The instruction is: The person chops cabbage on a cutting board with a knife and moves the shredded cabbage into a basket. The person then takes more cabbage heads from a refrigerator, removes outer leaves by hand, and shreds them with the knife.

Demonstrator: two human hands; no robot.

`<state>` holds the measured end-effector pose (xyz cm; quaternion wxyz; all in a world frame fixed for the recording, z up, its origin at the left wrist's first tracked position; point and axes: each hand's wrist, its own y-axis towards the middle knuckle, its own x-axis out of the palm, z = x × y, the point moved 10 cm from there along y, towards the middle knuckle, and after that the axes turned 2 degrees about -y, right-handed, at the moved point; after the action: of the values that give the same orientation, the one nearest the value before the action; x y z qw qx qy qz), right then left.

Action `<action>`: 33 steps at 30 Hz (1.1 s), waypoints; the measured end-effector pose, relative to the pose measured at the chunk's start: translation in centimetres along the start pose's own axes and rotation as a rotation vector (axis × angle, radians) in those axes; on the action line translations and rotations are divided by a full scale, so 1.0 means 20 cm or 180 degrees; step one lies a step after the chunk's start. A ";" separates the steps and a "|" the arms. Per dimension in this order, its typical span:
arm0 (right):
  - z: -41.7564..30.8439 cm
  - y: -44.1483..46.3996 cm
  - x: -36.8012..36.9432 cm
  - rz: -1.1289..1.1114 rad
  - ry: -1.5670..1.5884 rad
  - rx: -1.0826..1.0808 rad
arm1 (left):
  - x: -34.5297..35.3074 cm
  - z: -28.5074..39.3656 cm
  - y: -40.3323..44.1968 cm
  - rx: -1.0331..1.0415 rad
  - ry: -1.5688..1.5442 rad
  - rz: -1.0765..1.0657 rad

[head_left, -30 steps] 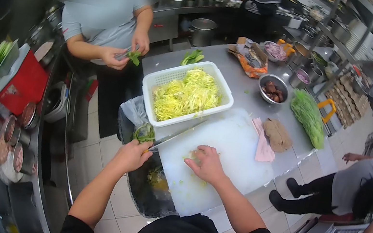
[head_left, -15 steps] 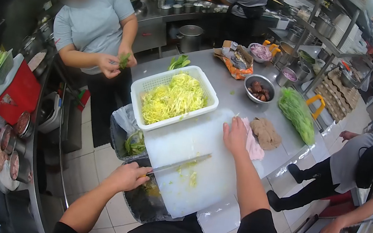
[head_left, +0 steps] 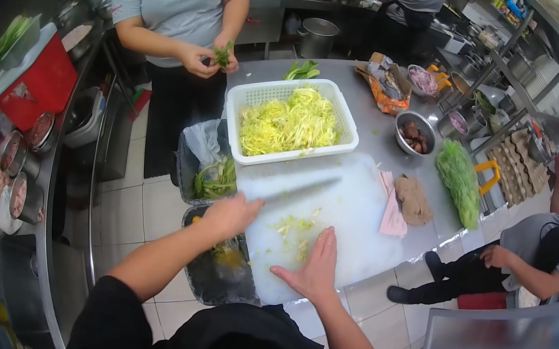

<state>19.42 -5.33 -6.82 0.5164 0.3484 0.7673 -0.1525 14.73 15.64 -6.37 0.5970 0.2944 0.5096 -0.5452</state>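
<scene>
Over the white cutting board (head_left: 365,241), a knife (head_left: 302,191) is held in the wearer's left hand (head_left: 232,215), fingers curled closed round the handle at the board's left side. Blade angled forward and right, motion-blurred; cannot tell whether it touches the board. Right hand (head_left: 314,268) empty, fingers extended and close together, thumb spread out to the left; located over the near part of the board. Palm contact with the surface: cannot tell. Chopped pale-green pieces (head_left: 295,227) lie scattered between right hand and blade.

Just beyond the board: white perforated basket (head_left: 297,154), heaped with shredded yellow-green vegetable (head_left: 291,125). Right of board, on the metal tabletop (head_left: 375,137): pink cloth (head_left: 394,213), brown cloth (head_left: 413,201) just beside it. Farther out, a metal bowl (head_left: 409,149) with dark brown chunks, and a green bundle (head_left: 458,184) to its right.

Left of board, at lower level: bin with leafy trimmings (head_left: 216,180); nearer the wearer, a black-lined bin (head_left: 212,282). Co-worker (head_left: 185,6) across, left, both hands at a green leafy piece (head_left: 223,56).
</scene>
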 end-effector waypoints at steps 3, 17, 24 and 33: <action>0.00 -0.06 -0.02 0.0072 -0.0402 0.0409 | 0.08 0.10 -0.31 0.0280 -0.0026 -0.0204; -0.24 0.09 0.23 0.0510 0.0006 0.0294 | 0.34 -0.34 -0.67 -0.1249 -0.2724 -0.0724; -0.25 0.16 0.04 0.1536 0.0854 0.0124 | 0.37 0.13 -0.65 -0.0701 -0.2831 -0.0632; -0.41 1.42 -0.34 0.0921 0.0594 -0.0715 | 0.16 0.01 -0.79 -0.1049 -0.1976 0.0110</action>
<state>34.97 17.15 6.26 0.4952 0.4078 0.7659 0.0428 -0.53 10.71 -6.11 0.7721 0.0229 0.3799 -0.5090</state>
